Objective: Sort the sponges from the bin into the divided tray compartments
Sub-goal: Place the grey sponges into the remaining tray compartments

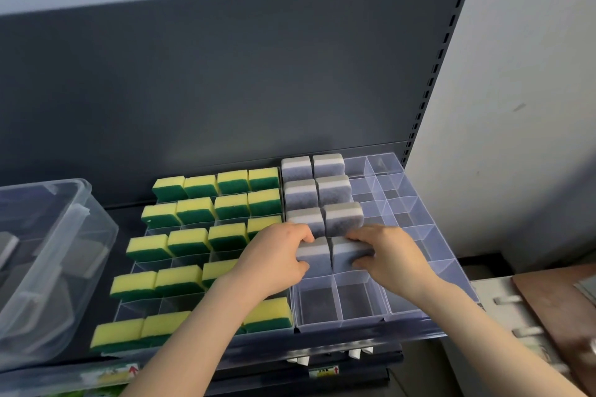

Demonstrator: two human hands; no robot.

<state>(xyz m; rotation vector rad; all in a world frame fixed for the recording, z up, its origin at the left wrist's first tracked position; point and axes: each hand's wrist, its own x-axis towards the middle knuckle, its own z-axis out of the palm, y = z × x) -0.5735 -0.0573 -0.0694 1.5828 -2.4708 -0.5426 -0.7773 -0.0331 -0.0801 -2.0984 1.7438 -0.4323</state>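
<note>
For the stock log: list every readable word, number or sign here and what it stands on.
Nothing legible.
Right shelf-edge label: red arrow; print too blurred to read.
Left shelf-edge label: red arrow; print too blurred.
Grey sponges, yellow-green sponges, divided tray, bin: no print visible.

A person's left hand (274, 256) and right hand (392, 256) each grip a grey sponge, left sponge (314, 255) and right sponge (350, 255), side by side in a clear divided tray (429, 235), just in front of six standing grey sponges (333, 190). Yellow-and-green sponges (193, 235) line the neighbouring tray (142, 303); a clear bin (38, 306) sits far left.
</note>
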